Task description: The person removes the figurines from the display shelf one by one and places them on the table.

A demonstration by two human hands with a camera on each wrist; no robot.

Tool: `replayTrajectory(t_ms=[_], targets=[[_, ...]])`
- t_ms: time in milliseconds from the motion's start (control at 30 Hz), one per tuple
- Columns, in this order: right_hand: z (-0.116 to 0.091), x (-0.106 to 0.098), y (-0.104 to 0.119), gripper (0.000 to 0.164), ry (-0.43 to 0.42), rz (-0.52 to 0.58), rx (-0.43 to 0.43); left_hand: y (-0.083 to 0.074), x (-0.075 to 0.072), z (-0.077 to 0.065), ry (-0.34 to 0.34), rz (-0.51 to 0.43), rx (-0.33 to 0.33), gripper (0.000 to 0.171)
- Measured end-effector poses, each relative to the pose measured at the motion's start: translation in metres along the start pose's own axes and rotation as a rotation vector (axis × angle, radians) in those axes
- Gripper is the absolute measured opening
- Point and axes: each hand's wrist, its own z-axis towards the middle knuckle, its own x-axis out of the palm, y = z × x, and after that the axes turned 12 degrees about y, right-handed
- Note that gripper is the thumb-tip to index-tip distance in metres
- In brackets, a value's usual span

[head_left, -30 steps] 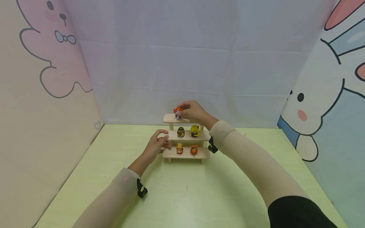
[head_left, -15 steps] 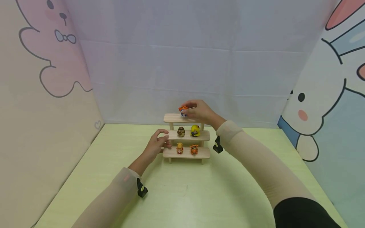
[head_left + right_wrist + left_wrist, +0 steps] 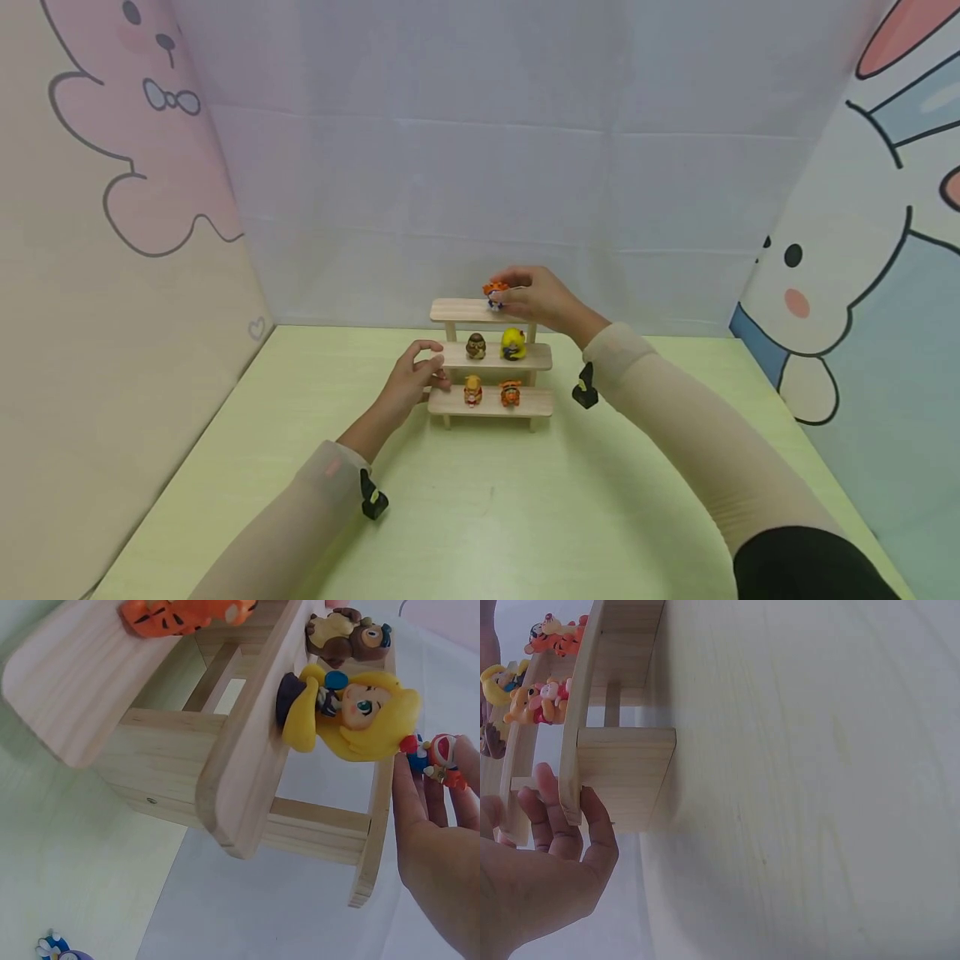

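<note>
A three-tier wooden display shelf (image 3: 456,312) stands on the table. My right hand (image 3: 546,297) pinches a small orange-haired figurine (image 3: 494,295) at the top tier, right of its middle; contact with the board cannot be told. My left hand (image 3: 408,382) grips the left end of the bottom tier, its fingers (image 3: 598,829) on both sides of the board. On the middle tier sit an owl figurine (image 3: 476,347) and a yellow-haired girl figurine (image 3: 367,712). The bottom tier bears a yellow bear figurine (image 3: 532,705) with a pink piglet and an orange tiger figurine (image 3: 510,393).
In the right wrist view, a small blue and white figurine (image 3: 54,946) lies on the table, cut off by the frame's lower edge. A white cloth (image 3: 420,183) hangs behind the pale table (image 3: 480,525). Panels with cartoon drawings stand left and right.
My right hand has moved rightward along the top tier with the orange-haired figurine, then slightly down. The left hand has kept its place on the shelf.
</note>
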Motion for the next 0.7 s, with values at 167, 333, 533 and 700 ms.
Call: replayTrajectory(t_ms=[167,333,533,700], targets=[[-0.005,-0.007,-0.004,0.036,-0.002,0.02,-0.006,0.001,0.0,0.0,0.003,0.008,0.002,0.028],[-0.011,-0.016,-0.008,0.039,0.001,0.047,-0.024,0.002,-0.001,0.001,0.001,0.011,0.0,0.026],[-0.016,-0.024,-0.012,0.041,0.0,0.045,-0.037,0.001,-0.002,0.0,-0.004,0.003,-0.009,0.024],[-0.02,-0.027,-0.015,0.046,0.009,0.017,-0.056,-0.001,-0.002,-0.001,-0.001,0.003,-0.008,0.025]])
